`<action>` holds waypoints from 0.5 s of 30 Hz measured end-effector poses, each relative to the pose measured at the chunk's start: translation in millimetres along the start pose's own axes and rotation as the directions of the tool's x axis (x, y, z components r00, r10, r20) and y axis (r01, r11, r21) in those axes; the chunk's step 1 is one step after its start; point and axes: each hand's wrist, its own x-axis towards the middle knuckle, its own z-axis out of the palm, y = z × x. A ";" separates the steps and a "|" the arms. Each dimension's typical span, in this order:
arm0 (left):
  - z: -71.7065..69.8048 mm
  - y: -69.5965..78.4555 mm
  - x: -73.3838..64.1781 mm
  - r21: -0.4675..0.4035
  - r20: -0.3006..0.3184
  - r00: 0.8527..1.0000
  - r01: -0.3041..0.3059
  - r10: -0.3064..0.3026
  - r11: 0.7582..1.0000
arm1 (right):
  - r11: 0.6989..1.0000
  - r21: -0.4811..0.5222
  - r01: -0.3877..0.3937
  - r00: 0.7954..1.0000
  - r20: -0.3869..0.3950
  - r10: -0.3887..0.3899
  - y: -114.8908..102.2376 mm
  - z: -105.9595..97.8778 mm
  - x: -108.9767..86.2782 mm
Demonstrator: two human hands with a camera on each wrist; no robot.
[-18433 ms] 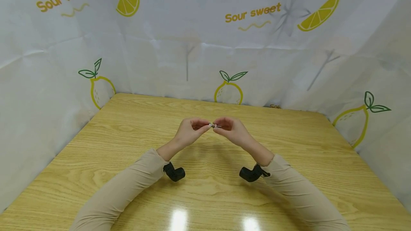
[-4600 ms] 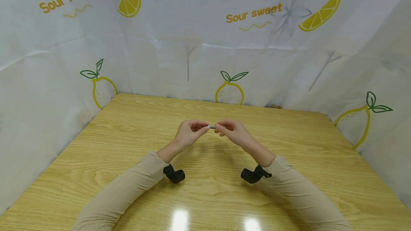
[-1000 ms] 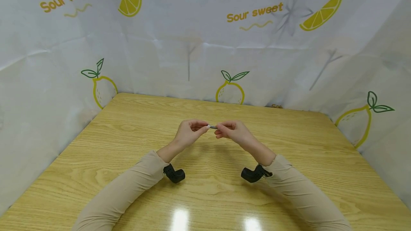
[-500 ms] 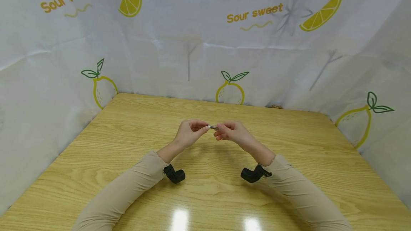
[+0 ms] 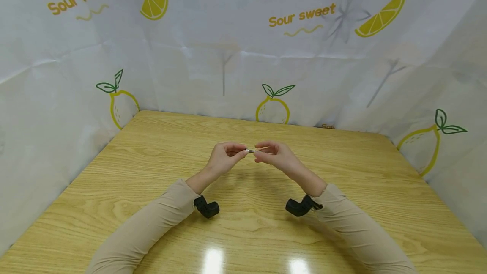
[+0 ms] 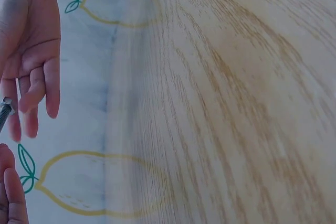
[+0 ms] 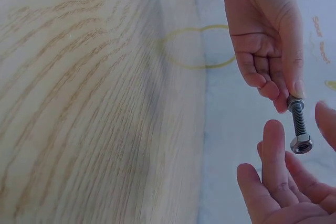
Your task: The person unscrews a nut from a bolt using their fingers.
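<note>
A silver bolt is held in mid-air above the table, with a hex nut at its threaded end. My left hand pinches the other end between thumb and fingertips, partly covering it. Around the nut end, my right hand has its thumb and fingers spread; in the right wrist view a gap shows between them and the nut. The left wrist view catches the nut end of the bolt at its left edge, near the fingers of the right hand.
Beneath both hands lies a wood-grain table. A white cloth printed with lemons and lettering rises behind it and at the sides. Black wrist mounts stick out from both beige sleeves.
Half a second ago the right fingers were together at the bolt's nut end; now they have spread apart. The left hand and bolt have stayed nearly in place.
</note>
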 end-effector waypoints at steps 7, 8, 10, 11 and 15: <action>0.5 -0.1 0.0 0.013 -0.004 1.000 0.001 -0.001 1.000 | 0.999 0.048 -0.009 0.999 0.041 0.007 -0.4 -0.6 2.3; 0.5 0.0 0.0 0.012 -0.004 1.000 0.000 0.000 1.000 | 0.999 0.039 -0.002 0.999 0.032 0.000 0.0 -0.4 2.5; 0.4 0.0 -0.1 0.009 -0.002 1.000 0.000 0.000 1.000 | 1.000 0.010 0.016 1.000 0.010 -0.017 1.1 0.0 2.8; 0.4 -0.1 -0.2 0.009 -0.002 1.000 -0.002 0.002 1.000 | 1.000 -0.005 0.025 1.000 -0.002 -0.025 1.7 0.1 3.0; 0.0 -0.3 -0.4 0.000 0.003 1.000 -0.001 0.001 1.000 | 0.999 -0.028 0.047 0.998 -0.034 -0.048 3.3 0.5 3.0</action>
